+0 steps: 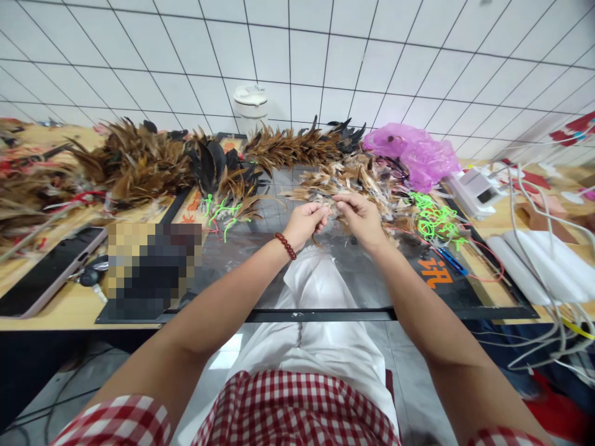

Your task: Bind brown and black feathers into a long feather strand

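Note:
Close together over the dark glass panel [269,272], both my hands are closed in a pinch. My left hand [307,224], with a red-brown bead bracelet [285,246] at its wrist, holds a small feather [317,240] whose brown tip shows below the fingers. My right hand [361,218] pinches at the same feather from the right, its thumb and forefinger partly hiding it. Right behind the hands lies a loose pile of tan and white feathers [353,176]. A bundle of black and brown feathers with green ties [227,186] lies left of them.
Brown feather bunches [292,145] line the back. Bright green ties [432,217], a blue pen-like tool [452,261] and a pink plastic bag [411,152] are on the right. A phone [51,272] and keys [93,275] lie left. White cables [548,248] hang at the far right.

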Available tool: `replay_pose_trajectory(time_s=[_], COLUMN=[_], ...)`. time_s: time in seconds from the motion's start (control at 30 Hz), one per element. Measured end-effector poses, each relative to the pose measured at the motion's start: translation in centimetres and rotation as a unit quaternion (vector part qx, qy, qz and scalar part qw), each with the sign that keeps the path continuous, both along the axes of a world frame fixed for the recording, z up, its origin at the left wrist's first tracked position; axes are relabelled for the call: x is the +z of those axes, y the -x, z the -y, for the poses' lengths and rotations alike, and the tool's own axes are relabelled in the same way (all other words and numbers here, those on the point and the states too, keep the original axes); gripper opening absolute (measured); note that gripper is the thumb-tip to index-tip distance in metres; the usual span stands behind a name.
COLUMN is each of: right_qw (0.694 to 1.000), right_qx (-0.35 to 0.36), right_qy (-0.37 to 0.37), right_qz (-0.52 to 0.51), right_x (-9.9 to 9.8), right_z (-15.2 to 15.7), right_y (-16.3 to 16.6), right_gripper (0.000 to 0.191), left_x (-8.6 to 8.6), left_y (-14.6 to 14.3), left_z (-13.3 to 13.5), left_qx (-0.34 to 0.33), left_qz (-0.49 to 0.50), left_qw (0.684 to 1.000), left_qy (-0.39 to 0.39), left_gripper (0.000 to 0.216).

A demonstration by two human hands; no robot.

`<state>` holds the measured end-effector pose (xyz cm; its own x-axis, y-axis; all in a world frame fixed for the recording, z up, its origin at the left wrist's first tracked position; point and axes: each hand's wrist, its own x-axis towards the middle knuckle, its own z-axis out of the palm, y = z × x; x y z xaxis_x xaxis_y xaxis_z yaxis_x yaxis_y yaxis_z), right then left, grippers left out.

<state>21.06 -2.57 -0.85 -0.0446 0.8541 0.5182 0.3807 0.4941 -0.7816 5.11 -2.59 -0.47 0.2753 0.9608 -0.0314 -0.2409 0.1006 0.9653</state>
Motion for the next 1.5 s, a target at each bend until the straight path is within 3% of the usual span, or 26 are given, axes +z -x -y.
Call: replay_pose_trajectory(time_s=[0.2, 0.37, 0.47, 0.57, 0.7, 0.77, 0.83, 0.93, 1.03, 1.17, 1.23, 1.33, 1.4, 1.5], right_qw=[0.986, 0.99, 0.998, 0.993, 0.94, 0.92, 0.916, 0.939, 0.978, 0.978, 0.98, 0.991, 0.984, 0.953], right_qx=[0.111, 0.071, 0.019, -0.021, -0.144, -0.133, -0.077, -0.027, -0.07, -0.102, -0.122, -0.135, -0.091, 0.002], right_qy=[0.096, 0.097, 0.064, 0.085, 0.11, 0.122, 0.112, 0.114, 0.141, 0.173, 0.133, -0.016, -0.111, -0.19], right_qz=[-0.078, -0.072, -0.024, 0.074, 0.289, 0.349, 0.379, 0.323, 0.136, -0.064, -0.083, -0.003, 0.101, 0.235], right_x=[0.8, 1.2, 1.4, 1.9, 2.5, 2.5, 2.4, 2.5, 2.7, 2.3, 1.9, 1.4, 1.2, 1.1], right_z=[0.4, 0.8, 0.8, 0.8, 0.9, 1.0, 1.0, 1.0, 0.7, 0.2, 0.3, 1.1, 1.7, 2.1], right_y=[0.2, 0.5, 0.4, -0.3, -2.2, -2.8, -3.1, -3.1, -2.8, -1.9, -1.2, -0.2, 0.2, 0.5], right_gripper=[0.032, 0.029, 0.026, 0.021, 0.017, 0.022, 0.02, 0.012, 0.016, 0.018, 0.017, 0.012, 0.011, 0.014], left_x=[0.5, 0.6, 0.2, 0.0, 0.2, 0.3, 0.3, 0.3, 0.5, 1.1, 1.4, 1.5, 1.5, 1.5], left_y=[0.3, 0.2, -0.1, -0.2, 0.0, 0.1, 0.2, 0.3, 0.3, 0.2, 0.2, 0.1, 0.2, 0.3], left_z=[0.4, 0.6, 0.5, 0.4, 0.0, -0.2, -0.3, -0.4, -0.2, 0.2, 0.3, 0.4, 0.3, 0.0], left_qx=[-0.083, -0.132, -0.089, -0.035, 0.019, 0.045, 0.058, 0.063, 0.06, 0.016, -0.007, -0.019, -0.015, -0.012], left_qz=[0.028, 0.032, 0.003, -0.018, 0.027, 0.051, 0.07, 0.086, 0.094, 0.097, 0.093, 0.093, 0.1, 0.131], left_qw=[0.996, 0.99, 0.996, 0.999, 0.999, 0.997, 0.995, 0.993, 0.991, 0.989, 0.986, 0.982, 0.979, 0.972], left_qy=[0.02, 0.031, -0.005, -0.014, 0.027, 0.038, 0.045, 0.056, 0.068, 0.112, 0.137, 0.164, 0.179, 0.196], left_gripper=[0.025, 0.021, 0.02, 0.021, 0.018, 0.018, 0.019, 0.02, 0.02, 0.019, 0.019, 0.018, 0.018, 0.02])
